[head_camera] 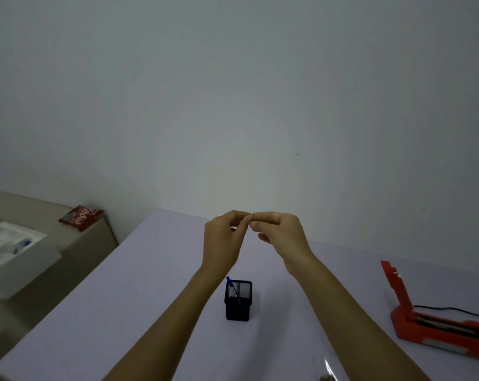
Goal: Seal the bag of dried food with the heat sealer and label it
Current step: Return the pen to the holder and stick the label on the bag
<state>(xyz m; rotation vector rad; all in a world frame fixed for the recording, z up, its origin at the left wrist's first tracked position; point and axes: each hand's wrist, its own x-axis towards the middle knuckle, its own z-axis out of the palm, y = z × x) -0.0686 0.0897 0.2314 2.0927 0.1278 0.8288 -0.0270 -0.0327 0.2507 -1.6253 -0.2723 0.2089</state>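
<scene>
Tiny item pinched between both hands (251, 215) unidentifiable; heat sealer (436, 323) cropped at right edge.

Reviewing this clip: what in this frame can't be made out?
- Head view: whatever the left hand and right hand pinch between them is too small to identify.
- The bag is cut off by the bottom edge; only a glint shows.
- The heat sealer runs off the right edge.
- The red packet has blurred print.

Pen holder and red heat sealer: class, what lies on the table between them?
In the head view, only the right forearm crosses above that stretch between the pen holder and the heat sealer; the table shows bare there.
</scene>
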